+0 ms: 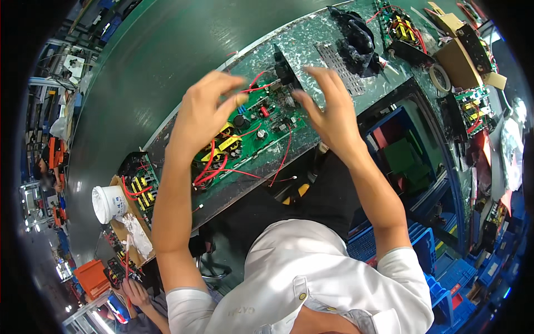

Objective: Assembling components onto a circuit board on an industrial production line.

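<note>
One long green workbench (pixel 308 36) is running across the view, its top looking scuffed. Several blue crates (pixel 428 250) are sitting at the lower right, overlapping too much for a sure count. One main circuit board (pixel 258 134) is lying on the bench in front of the person, below and between the two hands, with one dark upright panel (pixel 286 69) standing at its far right end. Four more boards are showing around it: one at the upper right (pixel 403 30), one at the right (pixel 473 111), one at the left (pixel 142 186) and one at the lower left, near one co-worker's hand (pixel 133 292). One white bucket (pixel 115 201) is standing beside the left-hand board. One crumpled black cloth (pixel 359 42) is lying on the bench, just beside one slotted metal plate (pixel 340 68). The left hand (pixel 201 111) is hovering half open over the board, thumb and fingers apart beside a red wire (pixel 256 88); whether they are touching it, I cannot tell. The right hand (pixel 335 111) is spreading wider near the panel, holding nothing visible. One tape roll (pixel 440 78) is resting at the right, and one small red part (pixel 265 112) is sitting mid-board.
</note>
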`<act>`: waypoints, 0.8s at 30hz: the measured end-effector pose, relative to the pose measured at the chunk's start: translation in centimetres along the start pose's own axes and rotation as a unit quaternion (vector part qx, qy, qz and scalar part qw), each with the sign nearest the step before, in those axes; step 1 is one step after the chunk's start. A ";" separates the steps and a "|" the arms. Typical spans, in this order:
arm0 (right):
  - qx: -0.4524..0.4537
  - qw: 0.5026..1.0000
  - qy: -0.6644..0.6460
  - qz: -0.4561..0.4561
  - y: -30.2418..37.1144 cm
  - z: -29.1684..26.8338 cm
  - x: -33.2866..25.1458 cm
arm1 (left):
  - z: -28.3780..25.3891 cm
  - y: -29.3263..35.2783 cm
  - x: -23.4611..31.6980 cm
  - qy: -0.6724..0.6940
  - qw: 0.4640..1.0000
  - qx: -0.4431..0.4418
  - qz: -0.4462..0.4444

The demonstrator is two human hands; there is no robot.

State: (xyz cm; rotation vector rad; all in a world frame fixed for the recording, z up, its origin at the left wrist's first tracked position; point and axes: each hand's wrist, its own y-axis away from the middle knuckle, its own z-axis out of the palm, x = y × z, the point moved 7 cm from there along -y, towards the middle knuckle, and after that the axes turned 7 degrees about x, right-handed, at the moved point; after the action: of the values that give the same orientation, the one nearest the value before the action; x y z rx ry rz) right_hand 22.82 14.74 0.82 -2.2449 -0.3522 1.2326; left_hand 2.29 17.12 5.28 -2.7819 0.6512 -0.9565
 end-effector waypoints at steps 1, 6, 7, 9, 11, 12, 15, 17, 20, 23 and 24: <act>-0.055 0.998 -0.043 -0.004 1.3 -0.5 -0.7 | -0.2 1.1 -0.1 -0.002 0.998 -0.059 0.003; -0.246 0.957 0.024 -0.153 7.5 2.0 -3.5 | 2.3 4.5 1.9 -0.203 0.974 -0.078 0.055; -0.265 0.950 0.038 -0.160 7.9 2.7 -3.3 | 2.6 4.4 2.7 -0.264 0.957 -0.050 0.104; -0.283 0.943 0.052 -0.170 7.7 3.1 -3.1 | 3.5 4.7 3.4 -0.355 0.918 -0.005 0.175; -0.274 0.951 -0.038 -0.142 6.8 2.6 -3.2 | 4.5 5.1 3.0 -0.365 0.913 -0.006 0.180; -0.261 0.958 -0.083 -0.090 6.5 2.4 -2.6 | 5.1 5.2 2.9 -0.374 0.909 -0.009 0.185; -0.187 0.968 -0.160 0.045 5.2 0.8 -0.7 | 5.6 5.2 2.7 -0.371 0.910 -0.033 0.181; -0.143 0.946 -0.241 0.164 5.5 0.2 1.0 | 4.8 4.8 2.9 -0.343 0.919 -0.059 0.186; -0.088 0.901 -0.320 0.281 5.9 -1.0 3.6 | 2.0 3.8 2.4 -0.165 0.970 -0.140 0.107; -0.080 0.899 -0.331 0.275 4.6 -1.9 4.7 | -0.6 3.3 2.1 -0.133 0.981 -0.097 0.101; -0.071 0.899 -0.336 0.273 4.2 -2.2 4.4 | -1.2 3.1 1.7 -0.149 0.980 -0.100 0.089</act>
State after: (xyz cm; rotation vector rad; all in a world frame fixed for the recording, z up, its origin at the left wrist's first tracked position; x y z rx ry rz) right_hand 26.90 12.62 -3.74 -2.0236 -0.0443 2.3547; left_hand 1.68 13.57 6.37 -2.8883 0.9709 -0.4484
